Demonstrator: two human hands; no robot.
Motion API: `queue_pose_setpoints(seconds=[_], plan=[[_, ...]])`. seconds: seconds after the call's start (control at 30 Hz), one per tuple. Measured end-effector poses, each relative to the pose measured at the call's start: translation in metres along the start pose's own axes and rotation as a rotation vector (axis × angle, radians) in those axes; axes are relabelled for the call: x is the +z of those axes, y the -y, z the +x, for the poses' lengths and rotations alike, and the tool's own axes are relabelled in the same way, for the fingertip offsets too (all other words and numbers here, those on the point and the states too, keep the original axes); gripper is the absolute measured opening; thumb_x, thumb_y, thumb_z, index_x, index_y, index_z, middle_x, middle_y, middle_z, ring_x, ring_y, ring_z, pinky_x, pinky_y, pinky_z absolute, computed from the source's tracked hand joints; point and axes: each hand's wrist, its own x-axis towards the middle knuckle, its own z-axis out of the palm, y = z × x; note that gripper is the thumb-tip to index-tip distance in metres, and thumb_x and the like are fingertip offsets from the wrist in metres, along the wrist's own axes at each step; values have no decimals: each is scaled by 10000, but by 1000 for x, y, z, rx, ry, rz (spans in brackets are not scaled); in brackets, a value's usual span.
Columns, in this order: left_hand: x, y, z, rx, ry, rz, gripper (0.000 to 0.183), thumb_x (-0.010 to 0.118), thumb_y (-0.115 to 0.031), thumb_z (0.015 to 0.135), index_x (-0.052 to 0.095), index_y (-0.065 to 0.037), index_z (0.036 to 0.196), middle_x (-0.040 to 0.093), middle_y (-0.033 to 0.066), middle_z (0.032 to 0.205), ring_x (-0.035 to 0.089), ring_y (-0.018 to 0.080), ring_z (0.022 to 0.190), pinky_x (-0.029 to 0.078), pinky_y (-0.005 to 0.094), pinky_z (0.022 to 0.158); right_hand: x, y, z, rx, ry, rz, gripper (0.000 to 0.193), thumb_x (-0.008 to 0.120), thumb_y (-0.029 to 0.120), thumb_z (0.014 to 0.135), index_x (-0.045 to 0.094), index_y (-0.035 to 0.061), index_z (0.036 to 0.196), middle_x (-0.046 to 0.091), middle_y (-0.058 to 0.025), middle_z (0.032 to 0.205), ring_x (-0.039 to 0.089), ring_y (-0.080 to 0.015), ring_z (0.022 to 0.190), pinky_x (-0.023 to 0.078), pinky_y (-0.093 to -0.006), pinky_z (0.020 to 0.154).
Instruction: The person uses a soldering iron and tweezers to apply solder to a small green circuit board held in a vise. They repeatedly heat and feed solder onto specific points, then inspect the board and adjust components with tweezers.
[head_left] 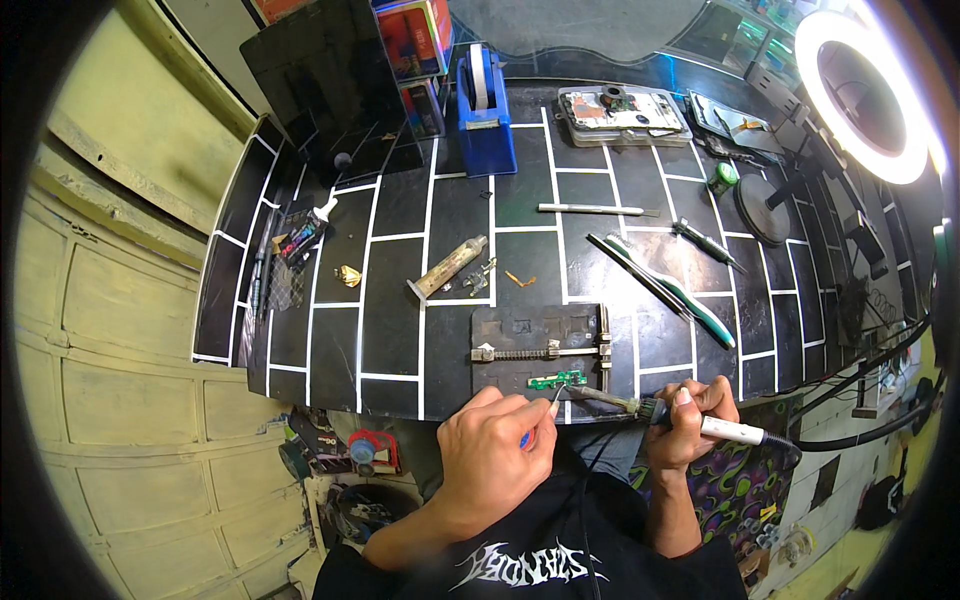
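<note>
A small green circuit board [557, 380] sits at the near edge of a dark board holder [515, 340] with a metal clamp bar. My right hand [693, 420] is closed round a soldering iron [733, 431] with a white handle. The iron's tip reaches left to the circuit board's right end. My left hand [497, 450], its fingers pinched, grips thin tweezers [557, 396]. Their pointed tip is close to the board's near edge, and my fingers hide most of them. A bit of blue shows between those fingers. Whether either tip touches the board is too small to tell.
Beyond the holder lie a syringe [448, 270], a toothbrush [690, 300], a white pen-like tool [590, 210] and a dark screwdriver [705, 244]. A blue tape dispenser [487, 140], an opened phone [625, 112] and a lit ring lamp [812, 95] stand farther back. A black cable [860, 440] trails right.
</note>
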Motion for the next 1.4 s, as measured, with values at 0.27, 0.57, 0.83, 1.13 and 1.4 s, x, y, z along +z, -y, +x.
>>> queue_pose_setpoints(seconds=[0.27, 0.57, 0.83, 1.13, 1.4], plan=[[-1, 0, 1, -7, 14, -15, 68, 711, -148, 838, 737, -89, 819, 603, 33, 659, 569, 257, 662, 456, 405, 568, -1, 0, -1, 0, -2, -41, 338, 606, 69, 855, 321, 88, 674, 402, -12, 465, 382, -63, 412, 374, -266, 407], [-1, 2, 1, -5, 15, -4, 79, 713, -152, 838, 730, -89, 794, 589, 33, 646, 562, 254, 657, 448, 408, 561, 5, 1, 1, -26, 54, 7, 330, 592, 60, 897, 330, 85, 697, 411, -12, 460, 379, -55, 377, 352, -250, 376], [1, 3, 1, 3, 13, 3, 88, 719, -159, 836, 726, -87, 786, 585, 34, 644, 561, 255, 656, 450, 407, 562, 5, -2, -1, -5, 22, -1, 361, 604, 57, 883, 309, 93, 677, 388, -5, 471, 365, -51, 420, 331, -245, 398], [2, 4, 1, 12, 8, -4, 85, 719, -155, 839, 728, -83, 793, 588, 33, 646, 562, 255, 653, 452, 406, 561, 4, -2, 0, -10, 40, -10, 350, 600, 62, 880, 316, 89, 677, 399, -13, 461, 389, -64, 405, 353, -254, 395], [2, 5, 1, 8, -4, -19, 69, 724, -147, 832, 742, -85, 808, 585, 32, 639, 562, 249, 648, 451, 403, 557, 2, -5, -1, -29, 20, -52, 345, 604, 87, 880, 324, 87, 678, 406, -17, 463, 392, -72, 403, 360, -256, 405]])
